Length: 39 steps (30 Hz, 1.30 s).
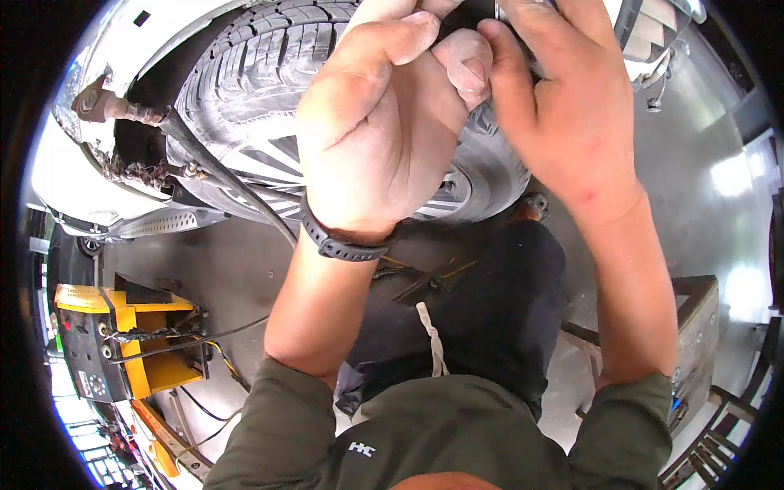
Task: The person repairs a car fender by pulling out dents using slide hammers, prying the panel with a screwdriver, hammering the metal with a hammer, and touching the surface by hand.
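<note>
My left hand [380, 135], palm toward me and dusty, is raised at the top of the head view, with a black band on its wrist. Its fingers are curled, and some run out of the frame. Close beside it, my right hand [563, 106] shows its back. The right thumb bends in against a curled left fingertip, and the other fingers reach past the top edge. Whatever the hands hold, if anything, is hidden. Behind them stands a car wheel [253, 159] with a dusty black tire [261, 61], in front of the white car body [73, 175].
A black cable [220, 171] runs down past the wheel from a copper-coloured clamp [94, 102] on the bodywork. At the lower left is a yellow and black machine [135, 327] with cables. A worn wooden stool [694, 343] stands at the right on the grey floor [686, 188].
</note>
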Each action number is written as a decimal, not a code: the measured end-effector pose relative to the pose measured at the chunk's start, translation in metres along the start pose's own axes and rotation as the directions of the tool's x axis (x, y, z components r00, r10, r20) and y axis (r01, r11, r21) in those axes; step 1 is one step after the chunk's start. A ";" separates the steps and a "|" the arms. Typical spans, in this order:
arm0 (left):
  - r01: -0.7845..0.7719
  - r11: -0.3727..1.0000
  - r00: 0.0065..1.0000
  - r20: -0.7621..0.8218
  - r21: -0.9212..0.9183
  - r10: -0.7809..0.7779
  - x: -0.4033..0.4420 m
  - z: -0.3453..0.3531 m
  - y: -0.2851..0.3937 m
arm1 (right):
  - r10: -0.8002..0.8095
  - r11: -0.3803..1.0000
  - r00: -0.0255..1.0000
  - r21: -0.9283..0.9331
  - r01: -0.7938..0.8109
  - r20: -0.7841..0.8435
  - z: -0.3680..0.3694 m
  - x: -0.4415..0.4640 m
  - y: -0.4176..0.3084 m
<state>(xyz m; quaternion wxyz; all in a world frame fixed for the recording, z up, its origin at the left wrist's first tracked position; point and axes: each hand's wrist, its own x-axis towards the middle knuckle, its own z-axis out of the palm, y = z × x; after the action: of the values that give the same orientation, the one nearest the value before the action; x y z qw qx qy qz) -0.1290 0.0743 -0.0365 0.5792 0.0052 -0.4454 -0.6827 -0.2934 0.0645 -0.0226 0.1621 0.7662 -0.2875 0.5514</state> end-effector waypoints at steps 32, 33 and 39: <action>-0.057 0.998 0.997 0.058 0.016 0.056 0.019 -0.010 -0.008 | 0.123 0.992 0.992 -0.004 -0.123 0.021 0.009 -0.002 0.003; -0.053 0.997 0.999 0.009 0.047 0.053 0.018 -0.006 -0.009 | 0.139 0.990 0.990 -0.037 -0.138 0.034 0.008 -0.001 -0.001; -0.060 0.994 0.997 0.058 0.089 0.055 0.021 -0.015 -0.011 | 0.029 0.994 0.999 -0.105 -0.032 -0.031 0.013 -0.006 0.011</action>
<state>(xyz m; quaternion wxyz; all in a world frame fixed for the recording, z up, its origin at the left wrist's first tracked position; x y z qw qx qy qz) -0.1369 0.0482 -0.0415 0.5852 -0.0001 -0.4917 -0.6448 -0.2918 0.0499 -0.0337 0.1979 0.7439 -0.3255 0.5490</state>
